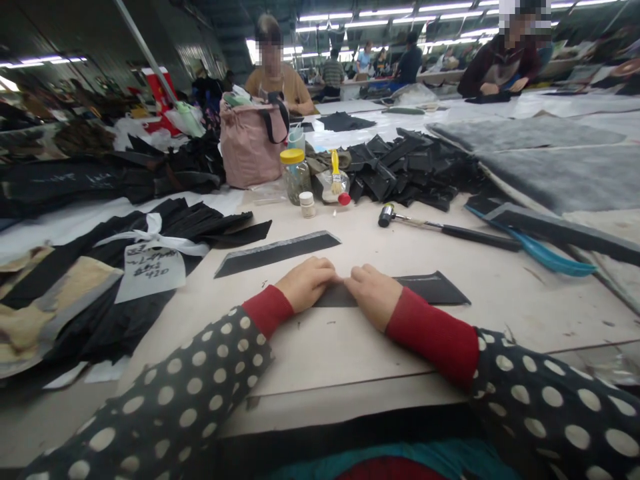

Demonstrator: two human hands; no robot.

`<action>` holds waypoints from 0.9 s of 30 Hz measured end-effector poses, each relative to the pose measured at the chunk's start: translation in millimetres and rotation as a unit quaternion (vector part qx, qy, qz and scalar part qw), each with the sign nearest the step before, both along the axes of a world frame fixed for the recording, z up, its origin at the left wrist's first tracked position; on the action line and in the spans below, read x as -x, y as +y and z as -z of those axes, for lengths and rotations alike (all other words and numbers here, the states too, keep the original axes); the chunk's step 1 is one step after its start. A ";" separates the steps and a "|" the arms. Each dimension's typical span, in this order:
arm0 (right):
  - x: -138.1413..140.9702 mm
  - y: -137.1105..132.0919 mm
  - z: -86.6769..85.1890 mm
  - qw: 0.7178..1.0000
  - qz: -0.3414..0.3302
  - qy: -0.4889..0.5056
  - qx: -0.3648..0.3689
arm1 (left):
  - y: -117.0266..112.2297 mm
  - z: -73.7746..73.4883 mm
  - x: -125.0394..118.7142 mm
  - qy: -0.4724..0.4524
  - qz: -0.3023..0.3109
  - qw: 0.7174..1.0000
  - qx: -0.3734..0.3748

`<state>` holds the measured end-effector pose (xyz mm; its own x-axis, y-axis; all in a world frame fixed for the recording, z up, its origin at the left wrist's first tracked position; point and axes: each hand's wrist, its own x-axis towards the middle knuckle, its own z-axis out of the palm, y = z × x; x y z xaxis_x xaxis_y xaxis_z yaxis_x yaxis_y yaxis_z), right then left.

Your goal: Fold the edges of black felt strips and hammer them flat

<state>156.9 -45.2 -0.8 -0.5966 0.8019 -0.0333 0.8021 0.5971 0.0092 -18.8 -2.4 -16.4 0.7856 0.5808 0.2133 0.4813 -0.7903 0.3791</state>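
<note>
A black strip of fabric point(430, 291) lies flat on the pale tabletop, partly covered by my hands. My left hand point(307, 283) is closed, its fingers pinching the strip's upper edge. Right beside it, my right hand point(373, 293) is closed on the same edge, thumbs nearly meeting. The fingertips hide the part of the edge they grip. Just beyond my left hand, a second black strip point(277, 255) with a grey edge lies by itself.
Left, a black fabric pile point(165, 233) bears a handwritten tag point(150, 270). Ahead stand a pink bag point(253, 143), a yellow-lidded jar point(296, 179), a small white bottle point(307, 205) and a heap of black pieces point(405, 167). A hammer point(450, 230) and blue shoehorn-like tool point(555, 260) lie right.
</note>
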 end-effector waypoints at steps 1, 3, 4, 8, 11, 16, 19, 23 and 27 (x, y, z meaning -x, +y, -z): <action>1.7 -1.2 -0.5 1.000 0.000 -0.011 -0.004 | 0.9 -0.2 1.8 0.001 0.009 1.000 0.003; 3.8 -2.5 -0.9 1.000 0.001 -0.020 -0.010 | 3.5 -1.8 7.6 -0.002 0.022 1.000 0.023; 4.1 -2.7 -0.7 1.000 0.002 -0.019 -0.012 | 4.8 -3.1 11.8 -0.004 0.023 0.999 0.039; 2.2 -2.5 1.1 0.999 0.003 -0.010 -0.031 | 6.8 -10.1 35.7 -0.005 -0.028 0.994 0.109; 1.0 -2.2 1.7 0.999 0.004 -0.011 -0.036 | 3.3 -15.3 50.6 -0.007 -0.062 0.988 0.144; 1.1 -2.7 1.7 0.999 0.004 -0.004 -0.043 | -2.4 -17.2 51.4 -0.028 -0.114 0.980 0.160; 1.5 -3.6 1.0 0.999 0.013 -0.001 -0.044 | -2.8 -14.6 46.5 -0.029 -0.128 0.980 0.146; 2.0 -3.4 -0.6 0.999 0.028 0.012 -0.037 | -5.2 -14.1 40.5 -0.038 -0.135 0.986 0.094; 0.1 -0.4 0.4 0.998 0.038 0.038 -0.028 | -15.2 -16.8 25.9 -0.023 -0.117 0.993 -0.016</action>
<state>156.8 -45.6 -1.2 -0.5327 0.8445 0.0553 0.8449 0.5344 -0.0220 -44.6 -17.6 0.4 0.6191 0.7386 0.2667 0.6359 -0.6708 0.3815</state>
